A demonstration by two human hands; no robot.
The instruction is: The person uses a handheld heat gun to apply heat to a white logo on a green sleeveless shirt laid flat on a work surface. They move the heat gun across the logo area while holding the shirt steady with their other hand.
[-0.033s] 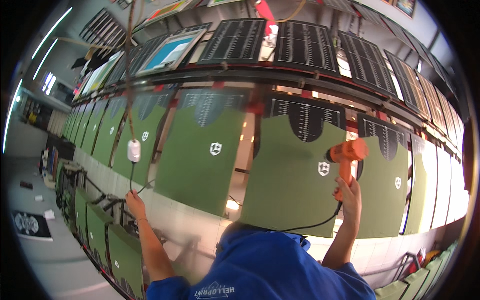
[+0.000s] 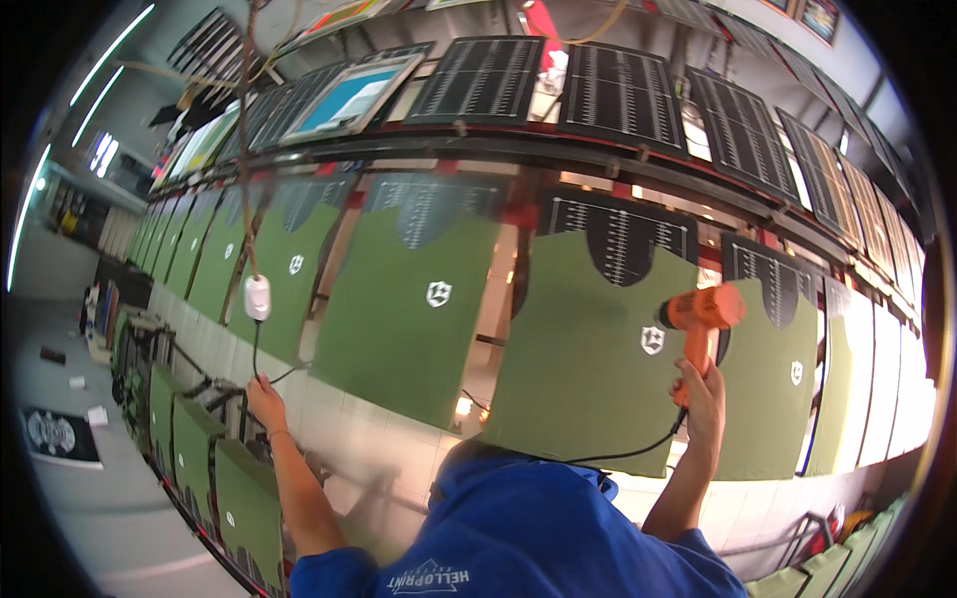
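A long curved row of green shirts (image 2: 588, 359) on printing boards fills the middle of the frame, running from far left to far right, with dark gridded screens (image 2: 618, 95) tilted up above them. At the bottom centre is the person's blue top (image 2: 538, 538), with both forearms rising out of it.

The right hand (image 2: 703, 394), right of centre, is closed around the handle of an orange heat gun (image 2: 703, 311). The gun stands with its handle upright and its barrel level, nozzle pointing left at the small white badge (image 2: 652, 340) on the shirt just beside it. So the thing it bears on lies left of the grip, very near, and the right hand is much the nearer one. A black cord (image 2: 628, 453) loops down from the handle.

The left hand (image 2: 264, 399), at lower left, is closed on a thin black cable (image 2: 256, 354) that hangs from a white switch box (image 2: 257, 297) directly above it, well apart from the gun.
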